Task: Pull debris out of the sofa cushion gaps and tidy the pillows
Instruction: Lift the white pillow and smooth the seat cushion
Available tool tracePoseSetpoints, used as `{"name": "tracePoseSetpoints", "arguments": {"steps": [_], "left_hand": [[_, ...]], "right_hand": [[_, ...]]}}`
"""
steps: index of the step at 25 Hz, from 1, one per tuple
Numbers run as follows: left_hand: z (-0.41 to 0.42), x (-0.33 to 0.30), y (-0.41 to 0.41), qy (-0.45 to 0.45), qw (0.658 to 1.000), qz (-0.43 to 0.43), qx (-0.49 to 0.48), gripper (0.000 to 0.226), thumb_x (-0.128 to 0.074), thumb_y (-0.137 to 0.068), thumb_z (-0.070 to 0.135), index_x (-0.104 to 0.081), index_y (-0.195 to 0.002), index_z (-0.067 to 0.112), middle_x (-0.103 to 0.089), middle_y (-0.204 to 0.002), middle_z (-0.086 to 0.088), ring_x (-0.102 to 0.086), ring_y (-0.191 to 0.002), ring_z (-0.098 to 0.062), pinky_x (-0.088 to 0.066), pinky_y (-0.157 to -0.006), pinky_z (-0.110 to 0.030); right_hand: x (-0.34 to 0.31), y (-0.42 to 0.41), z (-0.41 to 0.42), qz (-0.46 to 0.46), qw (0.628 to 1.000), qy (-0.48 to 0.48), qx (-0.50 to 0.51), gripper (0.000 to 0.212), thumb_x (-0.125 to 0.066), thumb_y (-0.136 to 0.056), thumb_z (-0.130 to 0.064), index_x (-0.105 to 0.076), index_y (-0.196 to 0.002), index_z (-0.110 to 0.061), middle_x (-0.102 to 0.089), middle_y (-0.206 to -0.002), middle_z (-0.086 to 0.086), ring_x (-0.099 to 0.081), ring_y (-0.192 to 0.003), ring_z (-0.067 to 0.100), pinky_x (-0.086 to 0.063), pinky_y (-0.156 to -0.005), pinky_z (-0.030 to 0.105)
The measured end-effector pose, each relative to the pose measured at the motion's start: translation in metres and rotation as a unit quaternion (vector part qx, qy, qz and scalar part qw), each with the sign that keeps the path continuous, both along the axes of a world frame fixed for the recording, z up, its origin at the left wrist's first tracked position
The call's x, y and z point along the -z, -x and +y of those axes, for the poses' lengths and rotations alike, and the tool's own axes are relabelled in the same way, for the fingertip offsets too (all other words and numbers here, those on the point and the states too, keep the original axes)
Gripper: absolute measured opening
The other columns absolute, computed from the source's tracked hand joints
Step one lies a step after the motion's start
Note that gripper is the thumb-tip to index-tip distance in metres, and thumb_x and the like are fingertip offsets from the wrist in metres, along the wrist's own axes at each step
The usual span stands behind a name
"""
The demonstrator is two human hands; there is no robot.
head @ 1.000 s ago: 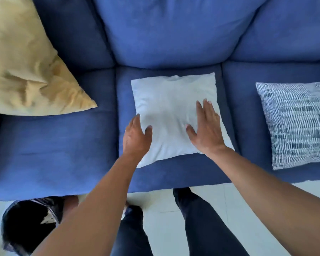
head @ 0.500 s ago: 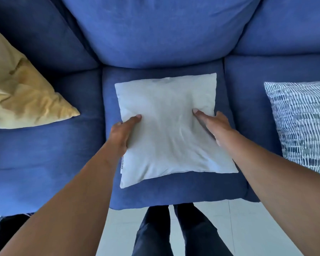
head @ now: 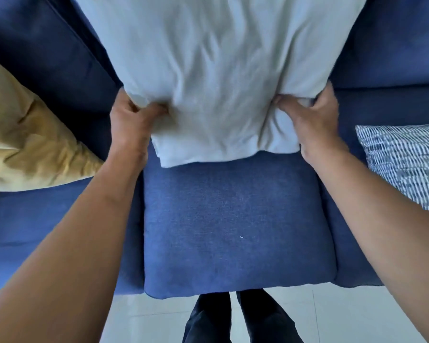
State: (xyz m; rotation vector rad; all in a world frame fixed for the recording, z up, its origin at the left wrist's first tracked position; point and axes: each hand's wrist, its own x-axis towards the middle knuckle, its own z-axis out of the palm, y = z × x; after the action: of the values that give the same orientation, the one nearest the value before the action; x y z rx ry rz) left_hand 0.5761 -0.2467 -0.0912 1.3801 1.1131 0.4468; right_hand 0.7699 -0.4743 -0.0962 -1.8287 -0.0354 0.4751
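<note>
White pillow (head: 216, 78): gripped at both lower sides — left hand (head: 131, 122), right hand (head: 312, 122), fingers curled into the fabric.
Below the fingers: blue seat cushion (head: 235, 224).

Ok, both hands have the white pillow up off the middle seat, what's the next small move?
Probably stand the white pillow against the backrest. The left hand and right hand both grip its lower corners, and the middle seat cushion below shows only a tiny pale speck.
</note>
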Motion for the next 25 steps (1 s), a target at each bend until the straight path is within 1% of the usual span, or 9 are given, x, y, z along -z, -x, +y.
{"name": "tracePoseSetpoints", "arguments": {"steps": [3,7,9,11,13,16,18,21,25], "left_hand": [[0.007,0.034,-0.007,0.04,0.996,0.078,-0.006,0.049,-0.079,-0.068,0.01,-0.061,-0.113,0.009,-0.072,-0.098,-0.002,-0.068,-0.085,-0.014,-0.057,-0.068,-0.028],[0.009,0.043,-0.008,0.052,0.994,0.093,-0.016,0.046,-0.081,-0.071,0.018,-0.061,-0.112,0.018,-0.072,-0.109,-0.007,-0.071,-0.101,-0.022,-0.062,-0.083,-0.038],[0.002,0.036,-0.005,0.031,0.994,0.104,-0.024,0.047,-0.081,-0.076,0.019,-0.059,-0.118,0.016,-0.07,-0.102,-0.002,-0.068,-0.087,-0.012,-0.058,-0.074,-0.025],[-0.009,0.033,0.003,0.019,0.993,0.114,-0.015,0.05,-0.078,-0.081,0.018,-0.056,-0.126,0.017,-0.07,-0.104,0.008,-0.066,-0.086,0.001,-0.052,-0.07,-0.013],[-0.024,0.034,0.016,0.004,0.991,0.134,0.01,0.054,-0.074,-0.085,0.02,-0.053,-0.135,0.02,-0.066,-0.104,0.018,-0.063,-0.088,0.01,-0.048,-0.071,-0.007],[-0.053,0.039,0.038,-0.012,0.985,0.166,0.048,0.06,-0.07,-0.087,0.027,-0.05,-0.143,0.021,-0.064,-0.126,0.01,-0.06,-0.102,0.006,-0.049,-0.09,-0.017],[-0.076,0.039,0.049,-0.021,0.978,0.187,0.084,0.063,-0.066,-0.092,0.032,-0.044,-0.15,0.022,-0.056,-0.143,0.006,-0.056,-0.117,0.001,-0.047,-0.101,-0.024],[-0.112,0.025,0.055,-0.029,0.972,0.193,0.133,0.058,-0.06,-0.098,0.034,-0.04,-0.152,0.028,-0.05,-0.149,0.014,-0.05,-0.13,0.0,-0.048,-0.104,-0.028],[-0.151,0.011,0.042,-0.042,0.963,0.194,0.185,0.055,-0.058,-0.1,0.034,-0.042,-0.152,0.029,-0.048,-0.151,0.018,-0.045,-0.135,0.003,-0.042,-0.114,-0.033]], "right_hand": [[0.035,-0.003,0.016,0.062,0.997,0.042,-0.024,0.062,-0.084,-0.067,-0.01,-0.058,-0.123,-0.015,-0.072,-0.11,-0.004,-0.07,-0.101,0.009,-0.059,-0.091,0.03],[0.04,-0.007,0.016,0.065,0.994,0.079,-0.031,0.064,-0.085,-0.064,-0.016,-0.058,-0.122,-0.021,-0.07,-0.11,-0.009,-0.067,-0.1,0.004,-0.057,-0.091,0.028],[0.036,-0.007,0.011,0.067,0.992,0.098,-0.034,0.066,-0.085,-0.061,-0.024,-0.057,-0.121,-0.022,-0.07,-0.111,-0.009,-0.068,-0.099,0.005,-0.058,-0.092,0.029],[0.033,-0.001,0.003,0.066,0.992,0.104,-0.034,0.061,-0.083,-0.062,-0.028,-0.058,-0.117,-0.022,-0.071,-0.111,-0.006,-0.069,-0.1,0.007,-0.059,-0.095,0.033],[0.034,0.01,-0.01,0.065,0.993,0.091,-0.029,0.058,-0.081,-0.067,-0.027,-0.059,-0.12,-0.021,-0.072,-0.116,-0.003,-0.069,-0.103,0.006,-0.057,-0.097,0.029],[0.028,0.036,-0.03,0.061,0.993,0.092,-0.044,0.067,-0.078,-0.081,-0.028,-0.05,-0.141,-0.016,-0.061,-0.12,-0.016,-0.06,-0.113,-0.001,-0.048,-0.099,0.019],[0.025,0.053,-0.046,0.051,0.992,0.101,-0.055,0.067,-0.074,-0.084,-0.03,-0.048,-0.144,-0.016,-0.06,-0.126,-0.013,-0.055,-0.127,0.003,-0.046,-0.109,0.026],[0.013,0.073,-0.076,0.029,0.989,0.13,-0.06,0.072,-0.07,-0.088,-0.036,-0.041,-0.152,-0.017,-0.048,-0.155,0.001,-0.044,-0.143,0.009,-0.039,-0.118,0.033],[0.001,0.078,-0.123,0.019,0.988,0.151,-0.032,0.072,-0.067,-0.09,-0.04,-0.039,-0.154,-0.019,-0.045,-0.157,-0.001,-0.044,-0.144,0.01,-0.037,-0.12,0.037]]}}
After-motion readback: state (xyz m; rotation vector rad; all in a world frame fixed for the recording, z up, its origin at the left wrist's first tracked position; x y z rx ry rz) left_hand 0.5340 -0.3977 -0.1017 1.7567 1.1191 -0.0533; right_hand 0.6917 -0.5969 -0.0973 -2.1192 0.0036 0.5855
